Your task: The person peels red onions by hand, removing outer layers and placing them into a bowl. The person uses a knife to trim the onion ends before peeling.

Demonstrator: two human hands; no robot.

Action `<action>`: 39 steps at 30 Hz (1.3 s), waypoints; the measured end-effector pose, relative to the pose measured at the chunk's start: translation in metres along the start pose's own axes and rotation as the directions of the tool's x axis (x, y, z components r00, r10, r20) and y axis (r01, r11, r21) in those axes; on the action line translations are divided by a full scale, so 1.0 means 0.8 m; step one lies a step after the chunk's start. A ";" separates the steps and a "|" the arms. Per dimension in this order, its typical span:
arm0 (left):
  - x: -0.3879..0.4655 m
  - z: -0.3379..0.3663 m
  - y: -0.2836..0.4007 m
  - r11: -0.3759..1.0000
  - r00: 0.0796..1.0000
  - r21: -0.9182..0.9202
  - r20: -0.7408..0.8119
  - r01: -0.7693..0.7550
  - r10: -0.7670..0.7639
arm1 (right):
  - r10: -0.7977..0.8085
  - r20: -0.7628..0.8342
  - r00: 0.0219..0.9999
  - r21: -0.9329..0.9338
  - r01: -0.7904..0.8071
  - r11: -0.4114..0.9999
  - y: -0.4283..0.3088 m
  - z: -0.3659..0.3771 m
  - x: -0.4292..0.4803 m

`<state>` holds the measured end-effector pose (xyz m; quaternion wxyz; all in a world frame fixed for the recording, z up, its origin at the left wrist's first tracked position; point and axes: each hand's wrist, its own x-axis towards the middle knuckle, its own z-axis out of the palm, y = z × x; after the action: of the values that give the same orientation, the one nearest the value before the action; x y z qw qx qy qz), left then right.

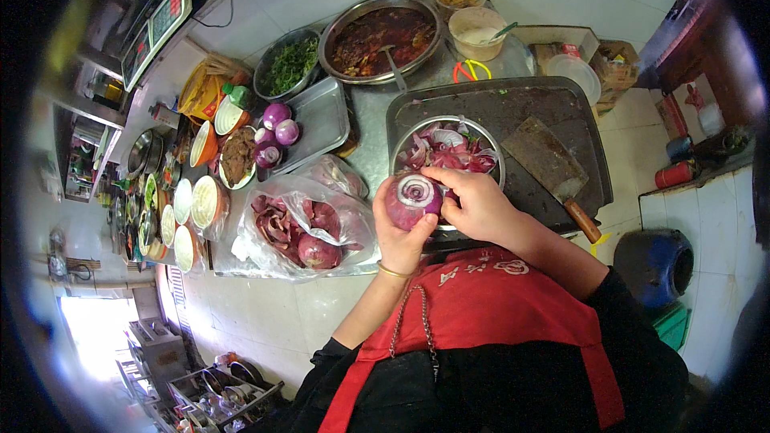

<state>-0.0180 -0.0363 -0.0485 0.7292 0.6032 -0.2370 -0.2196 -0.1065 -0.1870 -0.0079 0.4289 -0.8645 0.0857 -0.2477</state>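
My left hand (399,240) grips a red onion (409,207) from its left side and below. A cut end with pale rings faces up. On the onion's right side, the fingertips of my right hand (481,201) press its skin. Just beyond both hands is a metal bowl (503,159) with onion skins and scraps (448,141) in it. It stands on a dark tray (529,99), where a cleaver (544,156) with a wooden handle lies at the right. Left of my hands, a clear plastic bag (355,216) holds a red onion (319,251) and loose skins.
Several peeled onions (277,115) sit by a shallow metal tray (322,126). Behind are a large basin of red sauce (385,36), a bowl of chopped greens (293,66) and a tub (478,36). Stacked bowls (207,201) line the left side. A blue bin (652,264) stands at right.
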 end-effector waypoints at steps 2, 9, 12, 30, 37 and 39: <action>0.001 -0.001 -0.001 0.997 1.000 -0.073 0.012 0.010 -0.009 | 0.061 -0.019 0.998 0.120 -0.058 0.991 0.003 -0.001 0.000; -0.005 0.005 -0.009 0.921 0.993 -0.378 -0.038 0.092 -0.114 | 0.119 -0.067 0.991 0.230 -0.101 0.968 0.011 -0.004 0.006; -0.001 -0.001 -0.005 0.783 0.953 -0.543 0.162 0.303 -0.257 | 0.328 0.080 0.941 0.340 -0.335 0.879 0.009 -0.009 0.004; 0.009 0.022 0.016 0.489 0.788 -0.646 0.313 0.586 -0.530 | 0.240 0.121 0.963 0.401 -0.268 0.876 -0.027 -0.019 -0.015; 0.006 0.012 0.009 0.407 0.776 -0.681 0.407 0.609 -0.481 | 0.315 0.258 0.913 0.641 -0.406 0.651 -0.015 -0.026 -0.020; 0.006 0.009 0.007 0.388 0.763 -0.675 0.433 0.627 -0.480 | 0.339 0.286 0.897 0.711 -0.435 0.553 -0.011 -0.028 -0.021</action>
<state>-0.0185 -0.0437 -0.0413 0.7773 0.2395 0.0411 -0.5803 -0.1327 -0.1909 0.0047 0.7984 -0.5759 0.1372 -0.1094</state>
